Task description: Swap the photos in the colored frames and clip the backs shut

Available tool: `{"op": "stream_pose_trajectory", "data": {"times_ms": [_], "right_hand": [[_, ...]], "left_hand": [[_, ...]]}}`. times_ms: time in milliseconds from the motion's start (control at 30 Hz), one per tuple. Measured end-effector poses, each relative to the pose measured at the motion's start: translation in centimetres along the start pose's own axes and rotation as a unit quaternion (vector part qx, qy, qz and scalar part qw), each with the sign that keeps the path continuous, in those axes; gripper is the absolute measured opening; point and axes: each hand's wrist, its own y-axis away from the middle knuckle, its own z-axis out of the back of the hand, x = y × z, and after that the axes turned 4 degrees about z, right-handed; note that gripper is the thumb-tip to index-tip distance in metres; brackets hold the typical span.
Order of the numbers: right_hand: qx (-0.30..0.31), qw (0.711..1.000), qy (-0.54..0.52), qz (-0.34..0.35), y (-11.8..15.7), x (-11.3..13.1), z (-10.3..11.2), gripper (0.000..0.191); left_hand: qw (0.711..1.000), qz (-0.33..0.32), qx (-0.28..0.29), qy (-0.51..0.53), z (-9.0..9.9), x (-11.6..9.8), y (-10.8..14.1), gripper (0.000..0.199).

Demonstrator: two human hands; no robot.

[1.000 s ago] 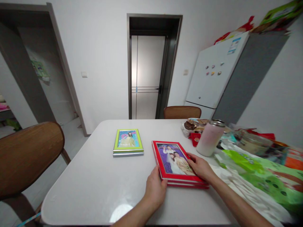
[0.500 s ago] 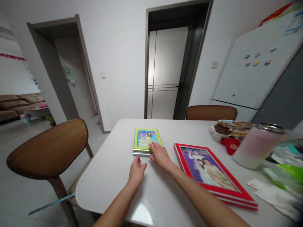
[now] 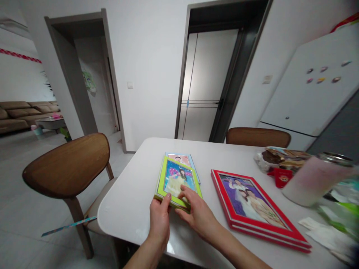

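Note:
A lime-green photo frame [image 3: 160,182] with a picture of a figure in a pale dress is tilted up off the table by its near edge. My left hand [image 3: 160,215] grips its near left corner, thumb on top. My right hand [image 3: 198,213] is closed on the near edge further right, fingers curled over the front. Behind and partly under it lies a light-blue photo frame [image 3: 193,164], mostly covered. To the right, two red photo frames [image 3: 260,201] lie stacked, the upper one showing a wedding picture; neither hand touches them.
On the white table [image 3: 134,186] at the right stand a pink-white tumbler [image 3: 314,183], a red packet [image 3: 282,176], snack bags [image 3: 286,157] and crumpled tissue [image 3: 328,235]. A brown chair [image 3: 70,166] stands left, another chair [image 3: 258,137] behind the table.
Both hands have taken hold of the green frame and drawn it nearer, raising it and uncovering the blue frame beneath. The view has shifted slightly.

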Motion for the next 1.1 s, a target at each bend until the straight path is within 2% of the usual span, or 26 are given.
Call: {"op": "stream_pose_trajectory", "data": {"times_ms": [67, 100, 167, 200, 233, 300, 367, 400, 467, 567, 633, 700, 767, 833, 933, 1100], "right_hand": [[-0.024, 0.988, -0.148, -0.038, 0.6, 1.0, 0.9, 0.043], [-0.040, 0.973, -0.218, -0.065, 0.8, 1.4, 1.3, 0.048], [-0.076, 0.926, -0.349, -0.120, 1.3, 2.0, 2.4, 0.054], [-0.093, 0.897, -0.407, -0.144, 1.6, 2.3, 2.9, 0.056], [-0.105, 0.869, -0.455, -0.165, 1.9, 2.4, 3.3, 0.058], [-0.109, 0.827, -0.516, -0.194, 2.7, 2.4, 4.1, 0.061], [-0.093, 0.814, -0.529, -0.219, 3.4, 1.9, 4.4, 0.065], [-0.082, 0.817, -0.522, -0.230, 3.7, 1.4, 4.3, 0.067], [-0.064, 0.836, -0.489, -0.240, 4.1, 0.2, 3.9, 0.068], [-0.050, 0.896, -0.370, -0.239, 4.2, -2.2, 2.6, 0.069], [-0.038, 0.942, -0.232, -0.241, 4.2, -3.7, 1.7, 0.067], [-0.029, 0.968, -0.090, -0.231, 4.2, -4.8, 1.0, 0.061], [-0.026, 0.979, 0.018, -0.200, 4.2, -5.3, 0.7, 0.054], [-0.019, 0.983, 0.081, -0.161, 4.3, -5.4, 0.7, 0.049], [0.005, 0.985, 0.113, -0.131, 4.3, -5.0, 0.9, 0.043], [0.011, 0.982, 0.148, -0.121, 3.8, -5.0, 0.8, 0.040]], "left_hand": [[0.998, -0.043, 0.007, -0.055, -0.1, -1.2, 1.7, 0.038], [0.993, -0.065, 0.018, -0.097, -0.1, -1.8, 2.6, 0.039], [0.971, -0.110, 0.058, -0.203, 0.0, -2.9, 4.2, 0.041], [0.951, -0.140, 0.089, -0.260, 0.0, -3.2, 5.0, 0.043], [0.923, -0.175, 0.126, -0.317, 0.1, -3.4, 5.6, 0.044], [0.850, -0.238, 0.208, -0.422, 0.2, -3.3, 6.7, 0.047], [0.777, -0.263, 0.279, -0.499, 0.1, -2.5, 7.3, 0.049], [0.751, -0.257, 0.300, -0.529, 0.1, -1.9, 7.4, 0.049], [0.723, -0.230, 0.314, -0.571, -0.1, -0.6, 7.5, 0.050], [0.710, -0.181, 0.319, -0.601, -0.4, 0.8, 7.3, 0.052], [0.704, -0.147, 0.327, -0.612, -0.3, 1.0, 7.1, 0.053], [0.702, -0.118, 0.321, -0.625, 0.0, 0.7, 6.7, 0.054], [0.703, -0.100, 0.297, -0.638, 0.7, 0.2, 6.1, 0.058], [0.706, -0.089, 0.268, -0.650, 1.6, -0.5, 5.5, 0.065], [0.706, -0.076, 0.244, -0.660, 2.9, -1.2, 4.7, 0.073], [0.698, -0.078, 0.253, -0.666, 4.4, -1.7, 4.1, 0.071]]}}
